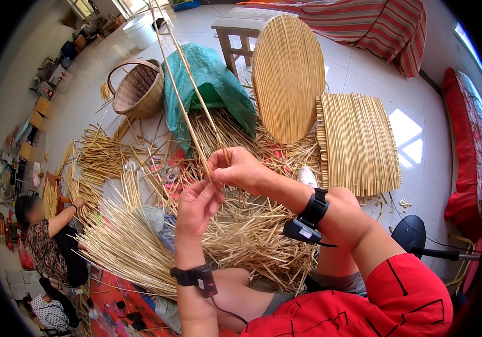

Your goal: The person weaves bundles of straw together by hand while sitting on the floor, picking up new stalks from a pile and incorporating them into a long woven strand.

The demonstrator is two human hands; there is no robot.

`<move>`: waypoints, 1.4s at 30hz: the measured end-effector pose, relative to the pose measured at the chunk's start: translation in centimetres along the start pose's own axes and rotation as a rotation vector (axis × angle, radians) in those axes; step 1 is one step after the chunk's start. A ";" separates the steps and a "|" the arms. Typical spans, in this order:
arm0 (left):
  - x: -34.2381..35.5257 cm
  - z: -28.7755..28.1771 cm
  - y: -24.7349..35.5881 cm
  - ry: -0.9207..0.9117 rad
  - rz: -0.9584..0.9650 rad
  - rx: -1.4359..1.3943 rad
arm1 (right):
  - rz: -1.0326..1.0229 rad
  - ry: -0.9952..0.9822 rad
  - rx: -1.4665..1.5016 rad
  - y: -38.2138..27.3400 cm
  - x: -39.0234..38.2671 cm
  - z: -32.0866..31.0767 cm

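Note:
Two long, thin straw stalks [186, 108] rise from my hands toward the top of the view. My left hand [197, 206] is closed with thumb and fingers pinching the lower part of the stalks. Just above it and touching it, my right hand [231, 167] also pinches them, fingers curled. Below my hands lies a loose heap of cut straw [257, 241], with a fanned bundle of straw [123, 250] to its left.
A green tarp [187, 67] over straw, a basket [138, 92], an oval straw panel [288, 78], a straw mat [359, 143] and a wooden bench [229, 28] stand ahead. A black pedal-like disc [409, 233] is right. Two other people [50, 247] sit at left among straw piles.

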State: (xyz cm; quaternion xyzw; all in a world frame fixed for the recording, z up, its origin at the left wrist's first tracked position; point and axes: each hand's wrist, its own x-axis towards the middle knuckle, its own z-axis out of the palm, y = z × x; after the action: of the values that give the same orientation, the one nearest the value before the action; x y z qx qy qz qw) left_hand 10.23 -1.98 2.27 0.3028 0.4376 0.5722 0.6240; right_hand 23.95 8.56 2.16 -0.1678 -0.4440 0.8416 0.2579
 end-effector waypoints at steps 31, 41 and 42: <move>1.1 -2.3 -0.4 0.386 0.273 0.006 | 0.156 0.125 -0.472 1.7 -0.2 0.8; 1.2 -6.1 -0.2 0.664 0.348 -0.213 | 0.167 -0.358 -0.505 -1.7 -1.2 -0.3; 1.1 -6.4 -0.2 0.670 0.345 -0.215 | 0.245 -0.588 -0.507 -2.4 -1.4 -0.8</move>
State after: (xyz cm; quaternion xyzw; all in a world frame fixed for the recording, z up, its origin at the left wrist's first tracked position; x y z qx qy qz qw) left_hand 4.58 -1.76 -0.90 0.1012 0.4977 0.7782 0.3693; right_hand 26.20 9.39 3.82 -0.0297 -0.6688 0.7421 -0.0317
